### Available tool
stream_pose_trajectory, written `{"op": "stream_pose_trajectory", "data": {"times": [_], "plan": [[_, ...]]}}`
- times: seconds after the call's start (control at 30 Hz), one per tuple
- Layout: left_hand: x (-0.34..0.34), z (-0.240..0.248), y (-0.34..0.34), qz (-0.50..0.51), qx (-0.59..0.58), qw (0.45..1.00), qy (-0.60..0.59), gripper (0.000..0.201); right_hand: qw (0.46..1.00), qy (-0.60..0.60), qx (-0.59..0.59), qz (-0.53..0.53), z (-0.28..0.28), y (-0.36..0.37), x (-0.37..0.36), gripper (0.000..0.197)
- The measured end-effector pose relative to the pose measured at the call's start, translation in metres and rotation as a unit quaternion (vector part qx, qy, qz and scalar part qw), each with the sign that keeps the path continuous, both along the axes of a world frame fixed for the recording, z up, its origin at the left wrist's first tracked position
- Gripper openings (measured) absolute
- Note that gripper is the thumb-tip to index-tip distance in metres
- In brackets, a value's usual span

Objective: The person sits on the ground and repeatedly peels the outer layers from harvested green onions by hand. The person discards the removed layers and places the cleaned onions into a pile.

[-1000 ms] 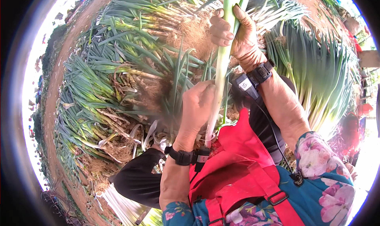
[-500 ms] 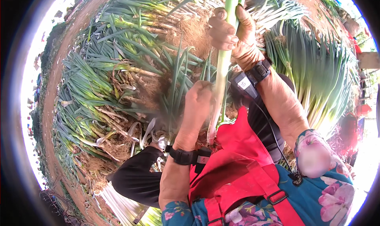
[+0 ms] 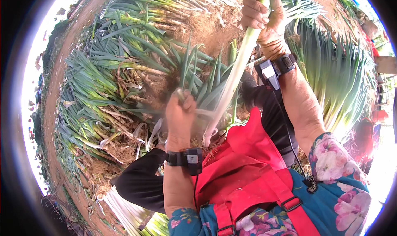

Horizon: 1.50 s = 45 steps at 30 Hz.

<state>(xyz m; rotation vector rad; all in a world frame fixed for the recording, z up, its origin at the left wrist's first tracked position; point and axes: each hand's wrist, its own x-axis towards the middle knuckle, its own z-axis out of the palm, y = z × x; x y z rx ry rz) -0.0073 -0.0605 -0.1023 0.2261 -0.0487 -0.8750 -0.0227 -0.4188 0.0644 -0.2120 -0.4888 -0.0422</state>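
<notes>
High in the view, my right hand [image 3: 266, 23] is wrapped round the upper part of a long, thick green onion [image 3: 235, 81]. The stalk slants down toward my lap, its white root end [image 3: 208, 137] just above the red apron. Left of the stalk, my left hand [image 3: 180, 114] is closed and slightly blurred. A pale strip of peeled outer leaf [image 3: 204, 112] stretches from this fist to the lower stalk, and a light green bit shows at the top of the fist.
Heaped green onions with soil and roots [image 3: 107, 79] fill the ground ahead and left. Another bunch [image 3: 331, 75] lies on the right with leaves pointing away. Cleaned white stalks [image 3: 128, 207] lie at the lower left. Black-clad knees [image 3: 142, 182] flank the red apron [image 3: 235, 165].
My left hand has moved left, away from the stalk, drawing a strip of outer leaf off it. My right hand has shifted right and up, tilting the green onion.
</notes>
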Motion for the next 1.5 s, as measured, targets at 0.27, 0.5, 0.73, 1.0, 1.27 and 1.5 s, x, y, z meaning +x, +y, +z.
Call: {"op": "stream_pose_trajectory", "data": {"times": [0.27, 0.5, 0.73, 1.0, 1.27, 1.5], "plan": [[0.012, -0.032, 0.136, 0.137, 0.813, 0.350, -0.445, 0.021, 0.984, 0.043, -0.010, -0.173, 0.000, -0.047, -0.005, 0.039], [0.035, -0.071, 0.262, 0.272, 0.819, 0.215, -0.457, 0.022, 0.977, 0.062, -0.020, -0.205, -0.017, -0.080, -0.017, 0.029], [0.050, -0.013, 0.145, 0.213, 0.669, 0.667, -0.249, 0.034, 0.941, 0.104, -0.109, -0.303, -0.019, -0.092, -0.026, 0.031], [0.010, 0.137, -0.083, 0.322, 0.504, 0.464, -0.654, 0.031, 0.923, 0.252, -0.039, -0.288, -0.020, 0.029, 0.018, 0.020], [0.018, 0.115, -0.155, 0.315, 0.569, 0.505, -0.568, 0.027, 0.924, 0.283, -0.049, -0.252, -0.026, 0.058, 0.011, 0.025], [0.016, 0.104, -0.152, 0.316, 0.565, 0.524, -0.553, 0.010, 0.901, 0.314, -0.107, -0.279, -0.027, 0.068, 0.003, 0.026]]}}
